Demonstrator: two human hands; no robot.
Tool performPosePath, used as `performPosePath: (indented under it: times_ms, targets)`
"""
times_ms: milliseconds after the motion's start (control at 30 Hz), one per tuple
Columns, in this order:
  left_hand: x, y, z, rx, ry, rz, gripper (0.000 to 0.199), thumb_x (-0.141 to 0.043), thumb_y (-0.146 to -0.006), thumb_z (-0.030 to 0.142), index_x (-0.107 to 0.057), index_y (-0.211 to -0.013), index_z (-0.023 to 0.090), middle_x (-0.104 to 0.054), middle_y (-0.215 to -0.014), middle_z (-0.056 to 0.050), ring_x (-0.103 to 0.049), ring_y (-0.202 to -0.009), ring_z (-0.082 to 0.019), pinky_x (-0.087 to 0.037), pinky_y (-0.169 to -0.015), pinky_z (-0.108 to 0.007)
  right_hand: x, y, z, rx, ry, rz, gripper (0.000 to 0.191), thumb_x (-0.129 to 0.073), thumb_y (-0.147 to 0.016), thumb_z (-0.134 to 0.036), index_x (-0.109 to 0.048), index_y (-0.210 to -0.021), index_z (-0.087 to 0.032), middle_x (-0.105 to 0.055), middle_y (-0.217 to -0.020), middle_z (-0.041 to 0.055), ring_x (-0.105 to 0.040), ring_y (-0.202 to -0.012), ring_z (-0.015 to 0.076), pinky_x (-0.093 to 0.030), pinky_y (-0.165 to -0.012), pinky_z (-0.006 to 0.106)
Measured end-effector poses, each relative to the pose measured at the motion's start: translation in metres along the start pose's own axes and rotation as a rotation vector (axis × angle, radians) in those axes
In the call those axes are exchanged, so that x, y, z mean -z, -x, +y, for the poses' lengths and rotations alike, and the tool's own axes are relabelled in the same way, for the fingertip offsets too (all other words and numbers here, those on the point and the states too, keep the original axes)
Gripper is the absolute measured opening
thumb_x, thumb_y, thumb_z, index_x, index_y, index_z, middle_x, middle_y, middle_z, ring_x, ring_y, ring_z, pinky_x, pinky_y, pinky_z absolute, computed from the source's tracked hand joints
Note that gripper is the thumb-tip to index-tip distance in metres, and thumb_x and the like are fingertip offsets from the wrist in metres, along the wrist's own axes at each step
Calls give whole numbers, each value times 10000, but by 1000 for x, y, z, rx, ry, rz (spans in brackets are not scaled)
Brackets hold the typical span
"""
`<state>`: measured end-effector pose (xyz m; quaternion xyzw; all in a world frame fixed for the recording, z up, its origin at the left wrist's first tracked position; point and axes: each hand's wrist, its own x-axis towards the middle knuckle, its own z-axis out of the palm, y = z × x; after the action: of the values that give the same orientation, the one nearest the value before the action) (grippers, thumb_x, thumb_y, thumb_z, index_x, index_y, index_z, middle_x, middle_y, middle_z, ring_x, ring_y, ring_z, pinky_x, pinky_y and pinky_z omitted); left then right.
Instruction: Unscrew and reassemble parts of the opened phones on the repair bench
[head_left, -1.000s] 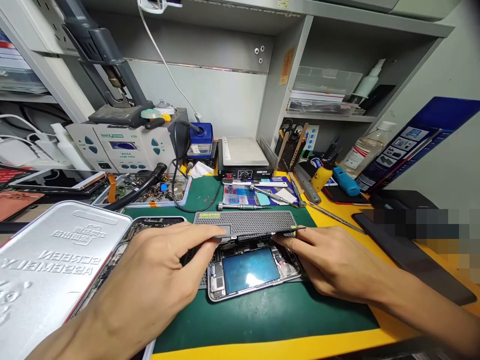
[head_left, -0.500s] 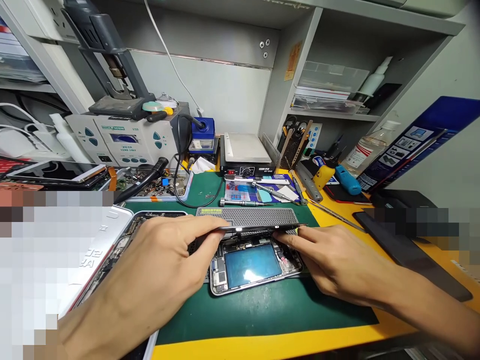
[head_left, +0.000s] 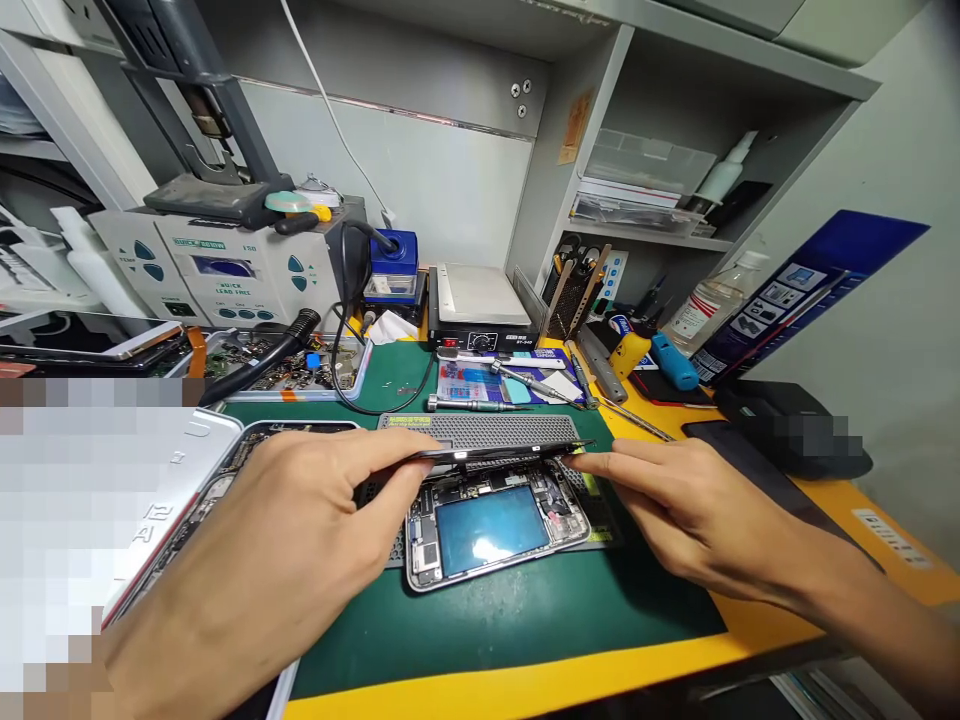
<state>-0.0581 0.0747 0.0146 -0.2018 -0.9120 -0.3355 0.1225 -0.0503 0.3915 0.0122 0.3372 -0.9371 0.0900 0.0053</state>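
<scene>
An opened phone body (head_left: 491, 535) lies on a grey perforated pad (head_left: 480, 430) over the green mat, with a blue-looking battery in its middle. Above its far edge a thin dark screen panel (head_left: 510, 453) is seen nearly edge-on. My left hand (head_left: 322, 520) pinches the panel's left end between thumb and fingers. At the panel's right end is my right hand (head_left: 682, 510), its index finger stretched out with the tip at the panel's edge. The other right fingers are curled and partly hidden.
Behind the pad lie screwdrivers (head_left: 480, 404) and a heating plate (head_left: 484, 300). A soldering station (head_left: 225, 270) and a parts tray (head_left: 345, 365) stand at the left. Further right are a bottle (head_left: 709, 300), a yellow bottle (head_left: 630, 352) and a dark slab (head_left: 742, 460).
My right hand has drawn slightly back to the right from the phone body, uncovering its right corner. The whole view has shifted a little. My left hand keeps its pinch on the panel.
</scene>
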Motion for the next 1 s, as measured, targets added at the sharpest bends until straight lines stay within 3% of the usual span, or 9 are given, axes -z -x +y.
performPosePath:
  times_ms: [167,333,567,733,1000]
  targets:
    - [-1,-3,2,-34,-21,3,212,-559,-920,419,-767,-955,402,-800,-939,131,-744,-763,-152,-534,-683,-210,-8,-8,-9,71,142,-2,472,-412,-887,-58,-586,-1311,-170,-640,-846,49,-591,-655,196,-337,-576,327]
    - [-2,-3,0,-38,2,-3,199,-584,-909,402,-763,-997,408,-796,-995,129,-747,-821,-156,-541,-755,-223,-11,-17,-15,37,250,-123,526,-428,-855,-65,-582,-1347,-170,-652,-882,68,-610,-665,228,-335,-582,351]
    - [-3,0,0,-42,24,3,177,-613,-897,352,-760,-981,405,-792,-984,150,-741,-818,-144,-540,-750,-217,-7,-22,-14,19,151,-136,515,-425,-861,-71,-592,-1338,-171,-677,-907,76,-636,-719,234,-370,-614,344]
    - [-4,-1,0,-36,41,8,193,-625,-889,333,-758,-1002,416,-786,-997,171,-740,-851,-130,-533,-805,-196,-5,-21,-14,0,63,-142,451,-441,-830,-41,-635,-1213,-178,-693,-976,92,-663,-782,220,-404,-654,323]
    - [-4,6,-2,-65,21,0,200,-606,-909,321,-752,-1002,421,-788,-970,164,-733,-813,-127,-531,-764,-199,-8,-18,-18,8,185,-167,544,-447,-841,-63,-585,-1356,-178,-678,-898,78,-640,-706,241,-373,-605,349]
